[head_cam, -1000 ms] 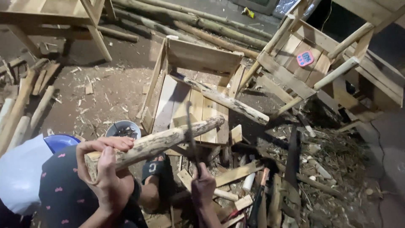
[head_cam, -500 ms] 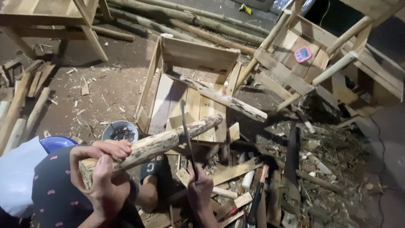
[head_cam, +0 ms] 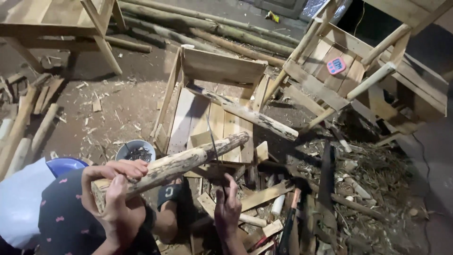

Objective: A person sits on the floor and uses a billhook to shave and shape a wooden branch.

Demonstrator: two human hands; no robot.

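Note:
My left hand [head_cam: 114, 190] is wrapped around the squared near end of a rough wooden log [head_cam: 188, 160]. The log slants up to the right across my lap, and its far end stops over a wooden chair frame [head_cam: 218, 70] lying on the ground. Lower down, my right hand [head_cam: 228, 209] is shut on a thin dark blade [head_cam: 215, 148]. I see the blade edge-on, standing upright just behind the log's far half. Whether the blade touches the log I cannot tell.
A small bowl of dark nails [head_cam: 135, 151] sits left of the frame. A second chair frame [head_cam: 330, 89] with a pink timer [head_cam: 336, 65] leans at the right. A wooden table [head_cam: 56, 26] stands top left, long poles [head_cam: 212, 29] lie behind, and scraps and shavings [head_cam: 358, 189] cover the ground.
The blade in my right hand has risen a little and stands taller behind the log. My left fingers have shifted slightly on the log's near end. The log stays at nearly the same slant.

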